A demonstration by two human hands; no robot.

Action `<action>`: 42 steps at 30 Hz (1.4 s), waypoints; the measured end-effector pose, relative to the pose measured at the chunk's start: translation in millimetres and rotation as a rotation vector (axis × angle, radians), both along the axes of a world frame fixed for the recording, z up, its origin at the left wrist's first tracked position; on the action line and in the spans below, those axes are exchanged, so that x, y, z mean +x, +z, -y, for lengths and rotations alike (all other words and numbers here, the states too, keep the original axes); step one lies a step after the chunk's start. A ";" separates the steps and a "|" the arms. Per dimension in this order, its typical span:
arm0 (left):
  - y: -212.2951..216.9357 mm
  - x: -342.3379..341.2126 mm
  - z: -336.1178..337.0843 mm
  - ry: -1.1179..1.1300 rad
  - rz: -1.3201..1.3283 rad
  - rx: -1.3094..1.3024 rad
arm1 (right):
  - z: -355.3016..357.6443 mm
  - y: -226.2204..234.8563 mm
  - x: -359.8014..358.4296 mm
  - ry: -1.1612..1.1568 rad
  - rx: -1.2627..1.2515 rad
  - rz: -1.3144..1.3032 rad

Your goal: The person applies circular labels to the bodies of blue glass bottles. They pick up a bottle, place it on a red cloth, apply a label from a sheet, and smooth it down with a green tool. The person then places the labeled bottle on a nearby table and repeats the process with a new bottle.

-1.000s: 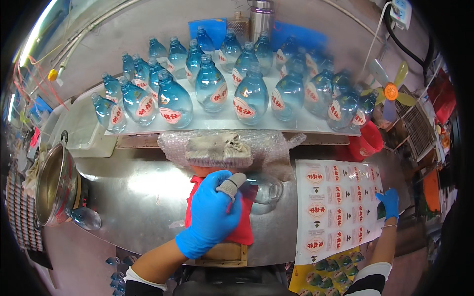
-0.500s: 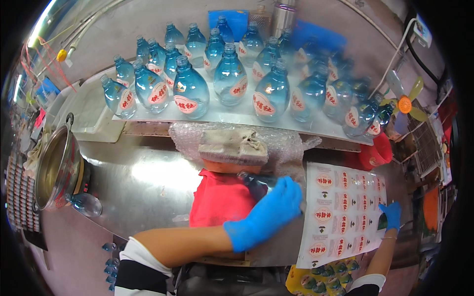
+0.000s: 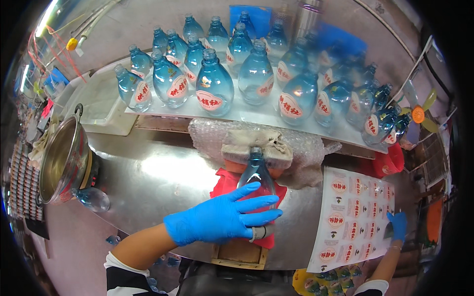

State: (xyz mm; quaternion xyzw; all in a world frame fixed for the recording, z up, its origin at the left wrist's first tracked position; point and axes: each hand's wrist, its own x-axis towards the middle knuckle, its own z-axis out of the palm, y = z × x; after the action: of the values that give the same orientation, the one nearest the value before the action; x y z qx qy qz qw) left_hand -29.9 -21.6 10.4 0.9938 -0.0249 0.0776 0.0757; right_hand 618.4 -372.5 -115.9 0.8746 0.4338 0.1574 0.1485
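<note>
Under splayed left fingers [image 3: 259,203], a bottle [image 3: 256,171] seems steadied, wanting light pressure; beside right fingers [image 3: 396,220], grip unclear, a label sheet [image 3: 349,219].

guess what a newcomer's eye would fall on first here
Most likely the blue bottles crowding the white board along the top, many with red-and-white labels. Next, the blue-gloved left hand, fingers spread over a single bottle on the red cloth in the middle. Then the white sheet of red-printed labels at the right, with the right hand at its edge.

red-lettered bottle labels [image 3: 208,100], red-lettered white sheet [image 3: 351,222]
</note>
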 end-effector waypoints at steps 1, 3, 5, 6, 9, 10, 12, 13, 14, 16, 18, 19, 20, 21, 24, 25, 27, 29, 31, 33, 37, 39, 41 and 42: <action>5.5 -3.2 1.0 -0.009 -0.020 -0.103 | 1.6 3.4 -0.8 0.009 -0.001 -0.014; -0.6 -2.2 5.2 0.118 0.116 -0.312 | 4.5 9.3 -1.8 0.029 -0.005 -0.043; -28.2 -0.1 20.4 0.387 0.430 -0.513 | 9.4 11.2 -2.0 -0.026 0.202 -0.084; -38.8 -2.9 25.1 0.496 0.446 -0.652 | 7.1 11.1 -8.6 -0.104 0.329 -0.217; -50.7 -11.7 31.8 0.734 0.409 -0.835 | -30.5 24.3 -43.4 -0.348 0.562 -0.604; -47.6 -13.2 33.0 0.741 0.351 -0.748 | -36.8 32.0 -47.9 -0.396 0.491 -0.629; -46.9 -10.9 32.0 0.728 0.289 -0.663 | -16.1 30.4 -27.5 -0.392 0.315 -0.468; -48.3 -8.3 30.3 0.717 0.281 -0.659 | -3.7 22.7 -15.4 -0.396 0.230 -0.391; -49.3 -5.2 28.6 0.700 0.272 -0.656 | 7.1 16.1 -6.4 -0.331 0.308 -0.492; -44.8 -7.8 27.8 0.738 0.300 -0.753 | 34.0 8.2 5.0 -0.214 0.470 -0.660; -48.0 -8.1 27.7 0.783 0.318 -0.795 | -2.8 -13.4 -21.8 0.186 0.224 0.054; -58.5 -5.4 26.0 0.756 0.348 -0.849 | 29.0 -0.6 2.8 0.158 -0.097 0.387; -60.9 -6.9 27.9 0.753 0.366 -0.867 | 12.6 -2.7 -1.0 0.133 -0.043 0.315; -59.6 -10.4 30.2 0.773 0.388 -0.863 | -22.3 -3.6 -24.0 -0.060 0.425 -0.138; -57.7 -4.7 34.5 0.721 0.467 -0.845 | -38.8 24.0 -57.7 -0.413 0.670 -0.209; -60.1 -1.8 34.4 0.701 0.449 -0.853 | -28.4 29.7 -58.0 -0.407 0.676 -0.179; -58.9 -10.6 34.1 0.738 0.418 -0.818 | -51.6 41.5 -85.6 -0.436 0.473 -0.016; -47.8 -8.8 30.3 0.677 0.356 -0.817 | -41.7 52.2 -85.6 -0.206 0.361 0.028; -35.7 -13.2 30.4 0.683 0.343 -0.964 | -64.4 62.4 -117.3 0.008 0.364 0.001; -35.8 -9.5 30.1 0.641 0.527 -1.398 | -76.9 85.3 -158.2 0.159 0.562 0.010; -38.6 6.4 18.2 0.535 0.535 -1.384 | -115.5 144.9 -262.3 0.524 0.609 -0.158; -44.9 10.0 17.4 0.514 0.541 -1.451 | -142.2 162.3 -311.9 0.676 0.556 -0.395; -48.2 8.1 17.4 0.512 0.551 -1.564 | -173.4 175.9 -359.1 0.760 0.540 -0.676; -48.0 6.1 17.2 0.525 0.551 -1.532 | -190.2 177.4 -377.1 0.780 0.507 -0.857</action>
State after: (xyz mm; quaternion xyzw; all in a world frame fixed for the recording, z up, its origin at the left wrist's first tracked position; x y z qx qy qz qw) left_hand -23.8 -38.7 -37.6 0.5877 0.2478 0.3270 0.6973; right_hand 241.3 -182.3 61.5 0.6456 0.6909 -0.0666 -0.3184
